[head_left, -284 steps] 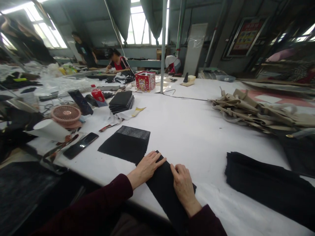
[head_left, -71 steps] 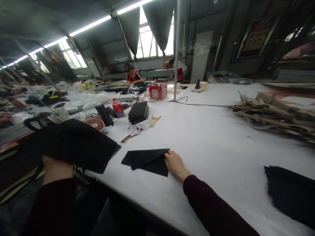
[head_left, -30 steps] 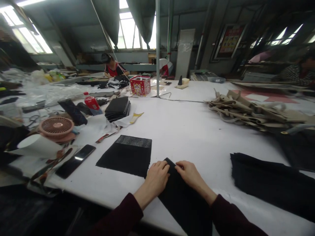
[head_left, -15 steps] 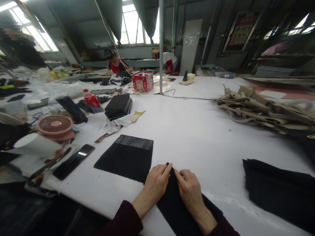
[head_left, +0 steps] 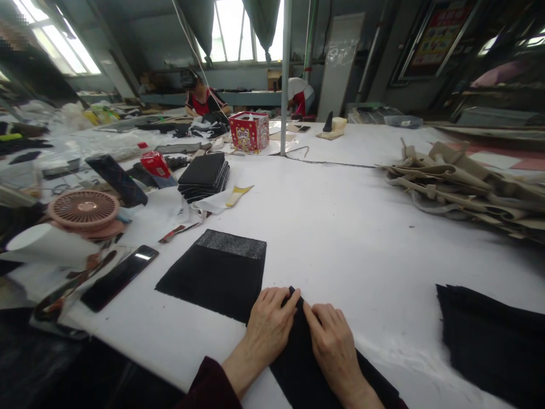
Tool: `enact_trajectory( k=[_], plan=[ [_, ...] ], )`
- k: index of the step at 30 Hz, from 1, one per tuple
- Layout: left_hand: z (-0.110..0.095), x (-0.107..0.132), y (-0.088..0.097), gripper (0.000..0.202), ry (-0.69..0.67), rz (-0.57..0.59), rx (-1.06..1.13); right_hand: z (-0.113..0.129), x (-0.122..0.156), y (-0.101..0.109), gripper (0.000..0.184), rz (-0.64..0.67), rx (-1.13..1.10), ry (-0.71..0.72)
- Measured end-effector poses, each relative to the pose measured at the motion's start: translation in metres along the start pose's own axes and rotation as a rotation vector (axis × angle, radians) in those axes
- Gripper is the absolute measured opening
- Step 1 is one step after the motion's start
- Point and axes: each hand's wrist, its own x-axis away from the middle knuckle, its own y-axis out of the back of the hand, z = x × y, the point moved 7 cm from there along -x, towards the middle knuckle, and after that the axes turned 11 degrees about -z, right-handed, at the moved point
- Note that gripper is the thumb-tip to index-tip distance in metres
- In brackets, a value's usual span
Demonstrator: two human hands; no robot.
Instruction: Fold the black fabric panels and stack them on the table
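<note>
Near the table's front edge, a folded strip of black fabric [head_left: 300, 363] lies under both hands. My left hand [head_left: 272, 318] is closed at its top corner, with thumb and forefinger pressed on the cloth. My right hand [head_left: 332, 341] is closed on the same strip's right side, its forefinger close to the left one; the other fingers curl under and are partly hidden. Just left of my hands lies a flat black fabric panel [head_left: 221, 278] with a greyish speckled band along its far edge; the left hand overlaps its corner.
More black fabric [head_left: 489, 341] lies at right, below a heap of tan pieces [head_left: 460, 187]. At left are a phone [head_left: 121, 278], a pink fan [head_left: 85, 210], a stack of black pieces [head_left: 204, 173] and a red box [head_left: 249, 132]. A metal pole [head_left: 284, 85] rises behind. Co-workers are farther back.
My view has shifted slightly, so the things on the table sit a little differently in the picture. Both hands stay on the black strip, with hardly any finger movement visible.
</note>
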Motion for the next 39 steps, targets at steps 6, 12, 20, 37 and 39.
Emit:
enact_trajectory(
  k=[6, 12, 20, 37, 39],
  plan=[
    [0.001, 0.0, -0.001, 0.041, 0.015, 0.009, 0.01, 0.0, 0.0, -0.001, 0.035, 0.005, -0.002, 0.009],
    [0.002, 0.001, -0.002, 0.039, 0.026, 0.007, 0.008, 0.002, -0.002, 0.001, 0.033, -0.032, -0.009, 0.025],
    [0.003, 0.001, -0.004, 0.039, 0.037, 0.019, -0.016, 0.002, -0.001, 0.0, 0.031, -0.034, -0.007, 0.026],
    [-0.01, -0.005, -0.002, 0.039, -0.156, 0.073, -0.046, 0.0, -0.001, -0.001, 0.032, 0.0, 0.014, -0.019],
    [-0.01, -0.003, -0.007, 0.041, -0.172, 0.089, -0.079, -0.003, 0.0, 0.0, 0.031, -0.007, -0.017, -0.044]
  ],
)
